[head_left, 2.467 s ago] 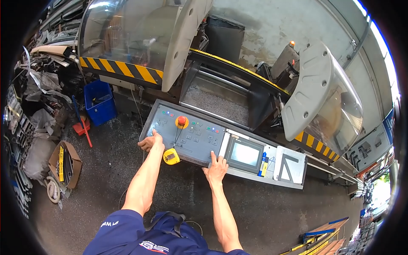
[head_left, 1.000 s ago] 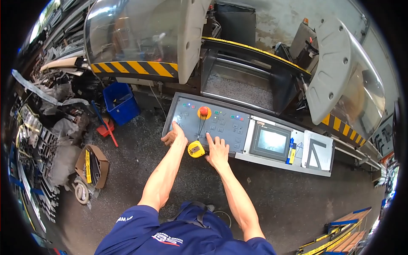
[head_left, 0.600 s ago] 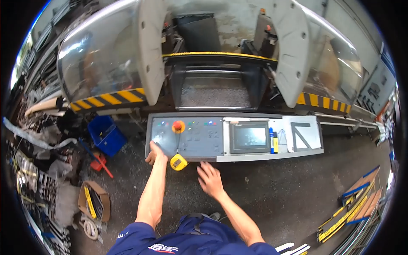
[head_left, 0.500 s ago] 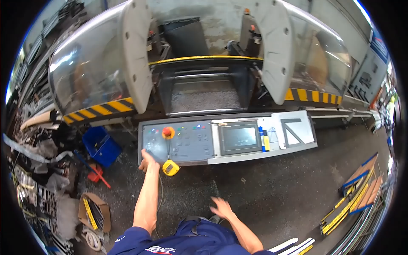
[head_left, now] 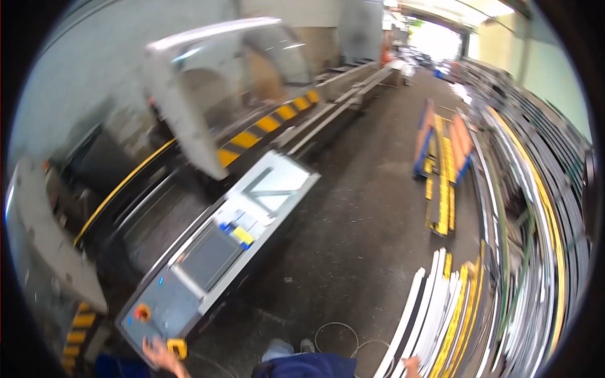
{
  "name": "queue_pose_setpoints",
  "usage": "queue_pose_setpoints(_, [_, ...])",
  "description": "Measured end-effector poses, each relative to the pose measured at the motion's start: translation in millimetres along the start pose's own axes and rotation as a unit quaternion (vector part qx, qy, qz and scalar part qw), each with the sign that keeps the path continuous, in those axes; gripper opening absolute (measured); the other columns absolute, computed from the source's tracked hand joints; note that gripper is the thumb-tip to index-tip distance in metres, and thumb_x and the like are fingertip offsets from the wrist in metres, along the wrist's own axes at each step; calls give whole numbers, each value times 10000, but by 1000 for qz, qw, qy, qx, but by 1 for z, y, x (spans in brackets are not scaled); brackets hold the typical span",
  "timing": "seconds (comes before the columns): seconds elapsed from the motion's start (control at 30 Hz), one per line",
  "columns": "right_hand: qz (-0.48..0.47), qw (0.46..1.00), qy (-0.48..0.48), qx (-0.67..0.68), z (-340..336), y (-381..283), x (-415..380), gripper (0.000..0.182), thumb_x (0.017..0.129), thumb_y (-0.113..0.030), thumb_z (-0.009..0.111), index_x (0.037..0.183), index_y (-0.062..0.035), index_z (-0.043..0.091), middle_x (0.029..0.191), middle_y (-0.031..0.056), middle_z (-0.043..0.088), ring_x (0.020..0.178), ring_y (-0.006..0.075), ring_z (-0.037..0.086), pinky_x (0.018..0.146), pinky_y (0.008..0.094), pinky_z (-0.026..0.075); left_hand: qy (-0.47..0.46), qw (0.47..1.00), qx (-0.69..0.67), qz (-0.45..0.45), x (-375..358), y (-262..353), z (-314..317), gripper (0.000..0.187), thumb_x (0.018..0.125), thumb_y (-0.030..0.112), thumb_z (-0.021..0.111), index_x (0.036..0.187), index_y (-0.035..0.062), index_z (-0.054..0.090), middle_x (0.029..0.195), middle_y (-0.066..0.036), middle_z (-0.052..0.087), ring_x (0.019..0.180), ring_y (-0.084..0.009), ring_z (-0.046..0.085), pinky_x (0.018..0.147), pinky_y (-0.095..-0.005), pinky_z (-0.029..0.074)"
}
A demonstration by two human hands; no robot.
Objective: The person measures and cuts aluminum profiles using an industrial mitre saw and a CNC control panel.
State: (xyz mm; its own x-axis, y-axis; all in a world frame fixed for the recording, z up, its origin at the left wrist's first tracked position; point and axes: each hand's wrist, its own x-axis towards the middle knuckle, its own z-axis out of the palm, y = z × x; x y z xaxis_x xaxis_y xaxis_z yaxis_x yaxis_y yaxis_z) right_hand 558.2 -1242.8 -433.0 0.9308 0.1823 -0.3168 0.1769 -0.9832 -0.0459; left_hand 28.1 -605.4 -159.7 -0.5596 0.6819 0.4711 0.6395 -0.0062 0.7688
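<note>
At the lower left, my left hand (head_left: 161, 356) is at the near end of the control panel (head_left: 165, 296), beside a yellow tape measure (head_left: 178, 348). Its fingers look spread, with nothing seen in them, though motion smears them. The red emergency stop button (head_left: 142, 312) sits just above it on the panel. Low in the view, my right hand (head_left: 411, 365) is small and blurred, next to the white profiles (head_left: 413, 309) and yellow profiles (head_left: 459, 315); its fingers cannot be made out.
A machine with a clear hood (head_left: 233, 82) and striped yellow-black edge stands behind the panel. A cart (head_left: 446, 151) with yellow strips stands on the floor at the right. Long profiles (head_left: 535, 189) fill the far right. A cable (head_left: 337, 324) loops near the feet.
The view has swung to the right, bringing the profile stacks and the long aisle into sight. My left hand remains near the panel's end; my right hand now appears farther right, by the profiles.
</note>
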Motion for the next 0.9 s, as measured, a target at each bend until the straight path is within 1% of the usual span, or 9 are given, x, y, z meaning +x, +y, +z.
queue_pose_setpoints(0.03, [-131, 982, -67, 118, 20, -5, 0, 390, 870, -376, 647, 802, 2, 717, 837, 151, 736, 848, 324, 721, 739, 442, 558, -74, 994, -72, 35, -8, 32, 12, 377, 939, 163, 640, 1254, -37, 585, 1245, -199, 621, 1151, -299, 589, 1023, -389, 441])
queue_pose_setpoints(0.07, [-20, 989, -132, 61, 61, -37, -2, 373, 858, -368, 665, 815, -1, 718, 840, 153, 736, 842, 324, 721, 742, 440, 557, -121, 990, -64, 39, -13, 68, 25, 383, 892, 163, 694, 1234, 12, 610, 1221, -160, 637, 1118, -280, 605, 994, -381, 454])
queue_pose_setpoints(0.2, [-122, 975, -179, 56, 56, -192, -37, 328, 812, -336, 735, 867, -13, 720, 854, 160, 736, 821, 325, 720, 752, 433, 555, -319, 898, 120, 280, -18, 101, 80, 688, 866, 427, 680, 1375, 14, 474, 1411, -216, 502, 1326, -403, 450, 1091, -493, 370])
queue_pose_setpoints(0.3, [-192, 964, -151, 109, 33, -250, -41, 324, 777, -312, 787, 906, -22, 722, 864, 165, 736, 805, 325, 719, 760, 427, 554, -428, 850, 212, 222, -26, 119, 107, 823, 928, 509, 576, 1510, 8, 282, 1601, -201, 226, 1493, -365, 206, 1163, -616, 198])
queue_pose_setpoints(0.4, [-225, 929, -155, 248, 13, -245, -11, 367, 811, -278, 794, 998, 17, 680, 841, 154, 721, 686, 279, 705, 614, 408, 553, -384, 864, 251, 208, -20, 112, 131, 829, 933, 504, 566, 1515, -6, 268, 1611, -192, 213, 1493, -367, 205, 1174, -610, 173])
queue_pose_setpoints(0.5, [66, 849, -294, 433, -7, -233, 23, 406, 885, -232, 753, 1146, 40, 602, 820, 129, 662, 556, 187, 626, 425, 290, 469, -370, 859, 285, 210, 5, 115, 141, 818, 927, 476, 570, 1512, -13, 272, 1613, -179, 215, 1487, -376, 210, 1173, -622, 157])
queue_pose_setpoints(0.7, [52, 920, -211, 327, 67, -188, 66, 231, 824, -129, 791, 835, 58, 657, 723, 123, 654, 528, 194, 582, 432, 356, 458, -322, 898, 225, 199, 7, 100, 155, 792, 888, 399, 614, 1464, -55, 313, 1564, -203, 291, 1441, -459, 241, 1124, -715, 61])
queue_pose_setpoints(0.77, [110, 913, -252, 302, 21, -246, 26, 285, 816, -213, 798, 827, 52, 697, 791, 144, 705, 698, 241, 654, 663, 408, 542, -326, 915, 193, 138, 6, 110, 155, 829, 865, 411, 632, 1458, -66, 304, 1545, -200, 320, 1466, -448, 174, 1119, -709, -61])
queue_pose_setpoints(0.9, [-68, 922, -276, 261, 51, -324, -12, 402, 797, -341, 805, 988, 9, 752, 966, 178, 745, 906, 278, 706, 890, 405, 535, -388, 900, 188, 60, 28, 126, 153, 870, 859, 466, 641, 1491, -12, 281, 1558, -179, 299, 1481, -427, 150, 1125, -702, -66])
